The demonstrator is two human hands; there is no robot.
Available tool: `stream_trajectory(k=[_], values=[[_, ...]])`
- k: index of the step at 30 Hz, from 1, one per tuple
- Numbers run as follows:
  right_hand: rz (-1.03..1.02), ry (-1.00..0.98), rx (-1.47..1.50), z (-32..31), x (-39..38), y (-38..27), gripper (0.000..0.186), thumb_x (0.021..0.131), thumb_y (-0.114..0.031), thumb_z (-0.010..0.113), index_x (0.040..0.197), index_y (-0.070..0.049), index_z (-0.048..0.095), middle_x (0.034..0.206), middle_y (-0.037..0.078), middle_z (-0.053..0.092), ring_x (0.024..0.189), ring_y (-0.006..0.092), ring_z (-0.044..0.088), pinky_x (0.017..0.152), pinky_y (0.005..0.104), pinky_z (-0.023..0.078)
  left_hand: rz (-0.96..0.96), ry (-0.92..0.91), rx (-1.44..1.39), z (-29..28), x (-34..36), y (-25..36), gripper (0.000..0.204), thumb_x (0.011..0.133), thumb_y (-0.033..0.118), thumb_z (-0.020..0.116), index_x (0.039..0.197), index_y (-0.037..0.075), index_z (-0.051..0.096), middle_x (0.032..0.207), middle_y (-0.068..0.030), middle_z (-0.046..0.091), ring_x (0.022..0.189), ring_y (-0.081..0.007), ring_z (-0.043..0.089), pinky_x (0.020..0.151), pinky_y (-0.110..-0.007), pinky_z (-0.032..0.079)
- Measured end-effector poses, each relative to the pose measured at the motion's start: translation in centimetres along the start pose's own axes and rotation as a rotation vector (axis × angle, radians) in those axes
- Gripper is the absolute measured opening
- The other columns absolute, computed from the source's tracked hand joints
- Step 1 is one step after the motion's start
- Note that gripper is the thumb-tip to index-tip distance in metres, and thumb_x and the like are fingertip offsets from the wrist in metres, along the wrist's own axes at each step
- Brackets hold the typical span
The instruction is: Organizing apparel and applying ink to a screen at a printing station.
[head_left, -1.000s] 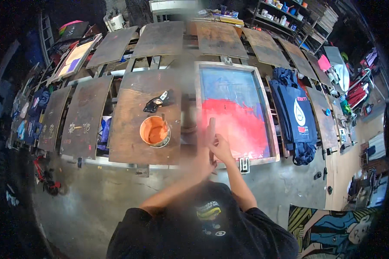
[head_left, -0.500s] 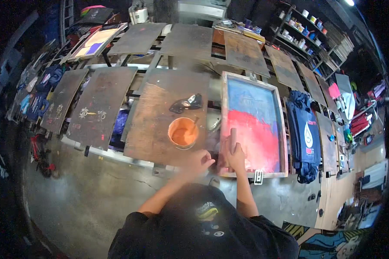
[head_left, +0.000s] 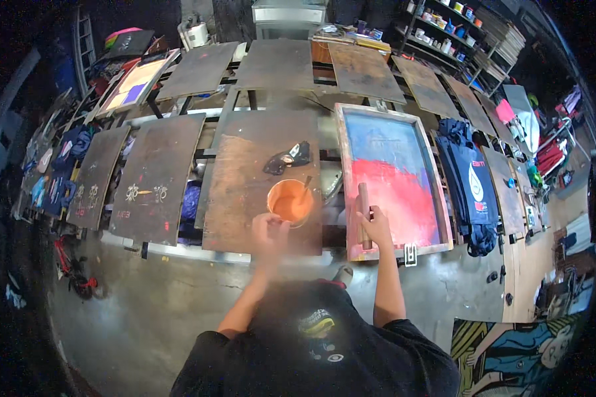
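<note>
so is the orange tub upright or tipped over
Upright: the orange tub stands on the brown board, open mouth up, a stick leaning inside.

Wooden squeegee (head_left: pixel 364 215) upright on screen, orange ink tub (head_left: pixel 290 202) beside

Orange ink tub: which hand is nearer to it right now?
Left. The left hand is at the near rim of the tub, blurred. The right hand is off to the tub's right, gripping the squeegee on the screen.
</note>
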State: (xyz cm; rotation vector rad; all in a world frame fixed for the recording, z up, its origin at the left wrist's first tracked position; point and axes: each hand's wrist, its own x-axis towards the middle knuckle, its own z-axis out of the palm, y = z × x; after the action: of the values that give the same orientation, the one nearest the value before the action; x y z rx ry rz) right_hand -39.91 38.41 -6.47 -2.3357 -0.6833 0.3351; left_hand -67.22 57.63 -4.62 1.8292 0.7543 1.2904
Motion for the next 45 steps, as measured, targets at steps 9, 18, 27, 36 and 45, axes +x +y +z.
stream_trajectory(k=[9,18,27,36,45], values=[[-0.102,0.255,0.147,-2.0,-1.3,0.3,0.036,0.096,-0.026,0.077,0.115,0.003,0.07,0.093,0.018,0.075,0.08,0.0215,0.071,0.073,0.0341,0.056,-0.476,-0.081,-0.079,0.6,-1.9,-7.4,0.088,0.087,0.028,0.087,0.152,-0.005,0.037,0.141,-0.0202,0.053,0.131,-0.0287,0.053,0.112,-0.042,0.043],[-0.209,0.284,0.319,-4.8,-4.0,-2.1,0.022,0.096,-0.016,0.076,0.11,0.001,0.072,0.092,0.011,0.075,0.081,0.0141,0.069,0.073,0.0298,0.054,-0.297,-0.248,-0.172,3.2,0.1,-3.9,0.124,0.057,0.029,0.105,0.155,-0.002,0.036,0.151,-0.0193,0.052,0.136,-0.0321,0.055,0.115,-0.044,0.045],[-0.368,0.21,0.356,-9.0,-3.3,-4.3,0.023,0.094,-0.01,0.074,0.114,0.001,0.071,0.098,0.013,0.075,0.086,0.0192,0.071,0.075,0.0331,0.055,-0.122,-0.185,-0.077,6.1,-0.8,-3.0,0.106,0.065,0.013,0.101,0.153,0.002,0.043,0.148,-0.0154,0.056,0.134,-0.0285,0.058,0.113,-0.043,0.049],[-0.657,-0.076,0.45,-9.8,-0.5,-6.7,0.05,0.091,-0.011,0.079,0.138,-0.005,0.063,0.094,0.009,0.068,0.076,0.0185,0.063,0.07,0.0321,0.053,0.288,0.013,0.337,7.8,-2.4,4.2,0.095,0.073,0.016,0.095,0.153,0.005,0.045,0.153,-0.0157,0.053,0.138,-0.0344,0.055,0.116,-0.045,0.045],[-0.758,-0.158,0.589,-13.3,-1.7,-4.8,0.018,0.09,-0.008,0.078,0.107,-0.002,0.075,0.093,0.013,0.075,0.079,0.0226,0.071,0.073,0.0344,0.057,0.379,0.052,0.685,12.1,-3.9,11.2,0.096,0.073,0.022,0.095,0.152,0.0,0.044,0.149,-0.0185,0.056,0.135,-0.0382,0.055,0.114,-0.048,0.045]])
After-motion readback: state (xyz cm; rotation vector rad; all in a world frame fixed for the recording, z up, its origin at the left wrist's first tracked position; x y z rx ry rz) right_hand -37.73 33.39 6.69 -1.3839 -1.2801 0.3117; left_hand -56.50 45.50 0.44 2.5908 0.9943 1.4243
